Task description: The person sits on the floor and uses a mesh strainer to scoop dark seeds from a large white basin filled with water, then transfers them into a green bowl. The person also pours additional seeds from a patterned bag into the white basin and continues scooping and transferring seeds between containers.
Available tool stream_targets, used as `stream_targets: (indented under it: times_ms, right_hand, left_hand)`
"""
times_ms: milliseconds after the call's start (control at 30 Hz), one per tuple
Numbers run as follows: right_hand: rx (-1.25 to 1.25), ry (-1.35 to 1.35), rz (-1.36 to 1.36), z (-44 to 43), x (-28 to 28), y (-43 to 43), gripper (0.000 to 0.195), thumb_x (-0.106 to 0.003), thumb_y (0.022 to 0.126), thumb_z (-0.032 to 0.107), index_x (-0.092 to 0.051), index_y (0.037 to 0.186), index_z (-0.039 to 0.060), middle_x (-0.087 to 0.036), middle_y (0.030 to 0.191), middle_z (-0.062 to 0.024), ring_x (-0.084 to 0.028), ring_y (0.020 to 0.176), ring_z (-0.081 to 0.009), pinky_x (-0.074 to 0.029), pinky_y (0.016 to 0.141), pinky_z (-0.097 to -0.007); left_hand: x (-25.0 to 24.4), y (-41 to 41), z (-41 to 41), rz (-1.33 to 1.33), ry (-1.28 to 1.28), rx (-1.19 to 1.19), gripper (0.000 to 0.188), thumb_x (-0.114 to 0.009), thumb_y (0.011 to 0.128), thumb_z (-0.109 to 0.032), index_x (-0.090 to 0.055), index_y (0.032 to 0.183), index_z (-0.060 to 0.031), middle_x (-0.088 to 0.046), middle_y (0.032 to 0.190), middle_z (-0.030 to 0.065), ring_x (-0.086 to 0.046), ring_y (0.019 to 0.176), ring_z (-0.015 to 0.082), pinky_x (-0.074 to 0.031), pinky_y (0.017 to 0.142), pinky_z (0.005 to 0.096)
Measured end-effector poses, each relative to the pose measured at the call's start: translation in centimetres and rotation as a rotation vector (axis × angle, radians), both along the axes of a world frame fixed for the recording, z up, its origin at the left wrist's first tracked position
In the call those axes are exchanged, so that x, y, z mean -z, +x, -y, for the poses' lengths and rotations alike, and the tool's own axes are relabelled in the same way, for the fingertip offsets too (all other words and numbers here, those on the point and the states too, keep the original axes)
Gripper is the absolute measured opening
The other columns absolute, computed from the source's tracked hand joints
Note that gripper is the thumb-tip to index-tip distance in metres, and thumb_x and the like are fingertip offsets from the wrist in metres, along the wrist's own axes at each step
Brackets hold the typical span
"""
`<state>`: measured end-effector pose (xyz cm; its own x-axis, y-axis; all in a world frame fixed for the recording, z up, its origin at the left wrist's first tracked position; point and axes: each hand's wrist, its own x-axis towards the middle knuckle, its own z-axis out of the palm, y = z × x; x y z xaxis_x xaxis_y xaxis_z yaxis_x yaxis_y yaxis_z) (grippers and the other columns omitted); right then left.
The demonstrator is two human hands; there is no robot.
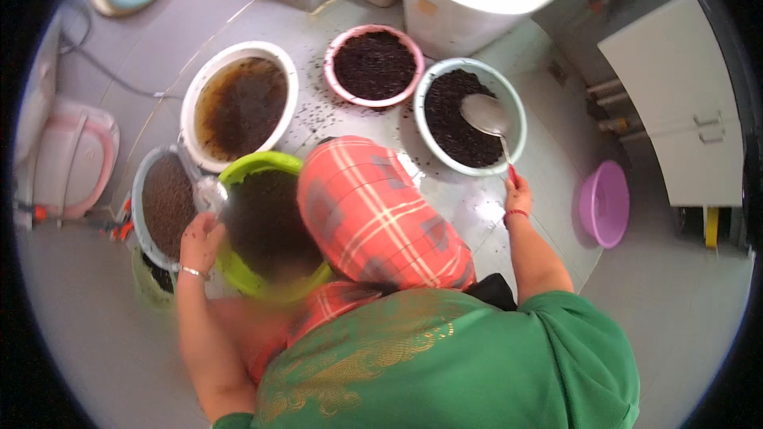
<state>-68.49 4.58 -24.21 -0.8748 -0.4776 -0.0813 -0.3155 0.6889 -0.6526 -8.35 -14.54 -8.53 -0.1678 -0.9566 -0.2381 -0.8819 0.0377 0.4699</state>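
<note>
My right hand [520, 193] is closed on the red handle of a metal ladle [486, 114], whose broad bowl lies over dark wet material in a pale green-white basin [518, 89]. My left hand [201, 241] is at the rim between a grey-blue basin of brown granular matter [167, 202] and a lime green basin [262, 161] holding dark contents. A clear, shiny plastic-looking item [210, 192] is at its fingertips; whether the fingers grip it is unclear. A white basin [286, 71] of brown liquid and a pink basin [329, 65] of dark material stand beyond.
A toilet [441, 24] stands behind the basins. At the right are an empty purple basin [605, 205] and a white cabinet [673, 89]. Folded pink-and-white basins [77, 161] lean at the left. Dark bits litter the tiled floor [310, 119].
</note>
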Motion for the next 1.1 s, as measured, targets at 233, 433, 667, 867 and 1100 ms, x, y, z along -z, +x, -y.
stream_targets:
  times_ms: [233,433,667,867,1100]
  right_hand:
    - [-0.179,-0.177,0.332,5.6,-2.0,1.4,0.029,-0.055,0.086,0.026,-0.060,0.102,0.0027,-0.046,0.064,0.0075,-0.036,0.052,-0.0017,-0.029,0.046,-0.0184]
    - [-0.728,-0.129,0.418,23.4,-7.4,13.3,0.038,-0.054,0.084,0.033,-0.059,0.103,0.0005,-0.057,0.075,0.0004,-0.049,0.066,-0.0087,-0.041,0.060,-0.0238]
    - [-1.106,0.010,-0.030,41.8,-8.7,25.3,0.037,-0.052,0.078,0.017,-0.050,0.114,0.0085,-0.059,0.100,-0.0206,-0.057,0.094,-0.0323,-0.043,0.084,-0.0361]
    - [-1.198,0.307,-0.303,47.8,-9.4,30.7,0.039,-0.050,0.081,0.014,-0.046,0.120,0.0197,-0.058,0.107,-0.0160,-0.055,0.100,-0.0313,-0.044,0.086,-0.0395]
    - [-1.216,0.485,-0.649,47.7,-9.0,30.4,0.034,-0.048,0.080,0.012,-0.054,0.111,0.0238,-0.060,0.100,-0.0104,-0.058,0.095,-0.0264,-0.047,0.079,-0.0395]
  left_hand:
    - [-3.7,-1.4,-0.9,-0.018,-0.132,0.052,0.031,-0.063,0.074,-0.014,-0.054,0.102,-0.0026,-0.059,0.094,0.0134,-0.058,0.087,0.0253,-0.046,0.077,0.0330]
    - [-5.7,-1.4,-3.0,-0.025,-0.171,0.034,0.033,-0.063,0.074,-0.016,-0.053,0.103,-0.0031,-0.059,0.097,0.0141,-0.057,0.090,0.0286,-0.045,0.079,0.0355]
    - [-4.5,-0.5,-3.1,0.070,-0.210,0.141,0.041,-0.066,0.073,-0.023,-0.050,0.107,-0.0069,-0.057,0.104,0.0124,-0.054,0.096,0.0306,-0.043,0.083,0.0390]
    - [-5.8,-0.5,-2.9,0.091,-0.075,0.161,0.045,-0.067,0.070,-0.022,-0.049,0.108,-0.0066,-0.056,0.102,0.0121,-0.054,0.093,0.0314,-0.043,0.082,0.0395]
    - [-6.5,0.4,-2.9,0.013,-0.030,0.106,0.046,-0.068,0.068,-0.019,-0.048,0.107,-0.0043,-0.055,0.099,0.0138,-0.053,0.091,0.0316,-0.043,0.080,0.0393]
